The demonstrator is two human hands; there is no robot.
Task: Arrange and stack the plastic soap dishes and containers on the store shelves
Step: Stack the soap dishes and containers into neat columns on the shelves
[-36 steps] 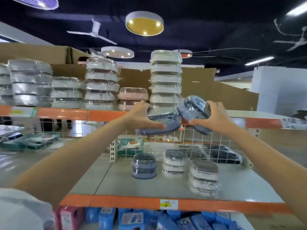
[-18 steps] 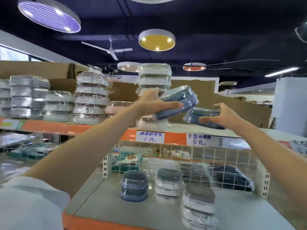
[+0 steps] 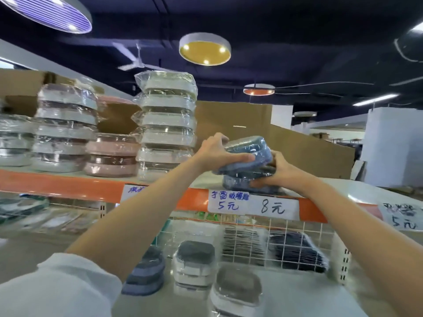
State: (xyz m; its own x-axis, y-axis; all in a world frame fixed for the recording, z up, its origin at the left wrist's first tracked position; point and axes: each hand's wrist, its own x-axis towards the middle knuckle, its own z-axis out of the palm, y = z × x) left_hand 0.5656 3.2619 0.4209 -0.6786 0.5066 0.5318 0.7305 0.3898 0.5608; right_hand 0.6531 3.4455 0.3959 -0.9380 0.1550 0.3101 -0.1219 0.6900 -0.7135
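The upper shelf (image 3: 68, 181) with its orange front edge carries a tall stack of white dishes (image 3: 168, 124) just left of the grip. The left hand (image 3: 216, 152) curls round the upper blue dish (image 3: 248, 154), tilted and resting on the lower blue dish (image 3: 242, 184). The right hand (image 3: 278, 170) grips that lower one on the shelf. Below the grip hangs a price label (image 3: 253, 205).

Lower blue dish (image 3: 238, 185) mostly hidden behind right hand (image 3: 278, 169) and upper blue dish (image 3: 248, 154). Left hand (image 3: 215, 149) fingers out of sight behind upper dish. Price label (image 3: 135, 191) below left forearm half covered, unreadable. Stacks (image 3: 16, 138) far left of hands blurred, cut by edge. Label (image 3: 402, 216) far right cropped.
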